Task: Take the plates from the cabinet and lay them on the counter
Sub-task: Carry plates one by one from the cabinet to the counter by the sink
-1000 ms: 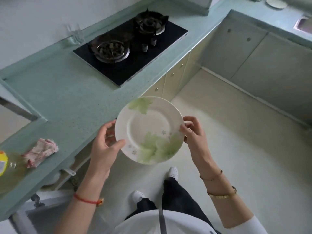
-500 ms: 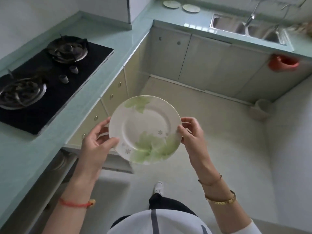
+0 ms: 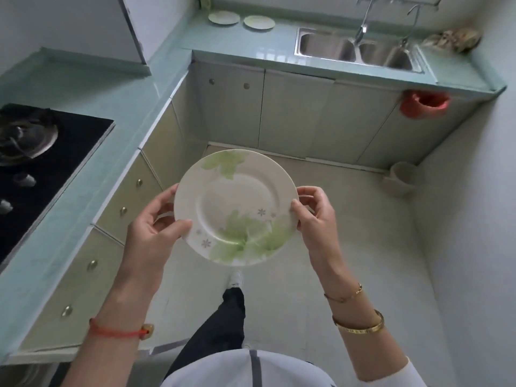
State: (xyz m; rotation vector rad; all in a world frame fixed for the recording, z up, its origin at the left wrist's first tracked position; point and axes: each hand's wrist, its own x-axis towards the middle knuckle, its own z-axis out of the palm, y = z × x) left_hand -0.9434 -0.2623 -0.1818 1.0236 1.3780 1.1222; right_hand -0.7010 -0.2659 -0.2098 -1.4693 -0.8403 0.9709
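I hold a white plate with green leaf prints (image 3: 236,202) level in front of me, over the floor. My left hand (image 3: 156,230) grips its left rim and my right hand (image 3: 315,216) grips its right rim. Two more plates lie flat on the far teal counter: one (image 3: 224,17) on the left, another (image 3: 259,22) beside it. That far counter (image 3: 223,40) runs along the back wall. The cabinet the plates come from is out of view.
A black gas hob (image 3: 42,163) sits in the left counter (image 3: 92,152). A double steel sink (image 3: 354,48) with taps is at the back right. A red bag (image 3: 424,103) hangs from the counter edge; a pale bucket (image 3: 402,177) stands on the floor.
My view has turned right, away from the hob and toward the sink counter with the two plates. Both hands keep the same grip on the plate.
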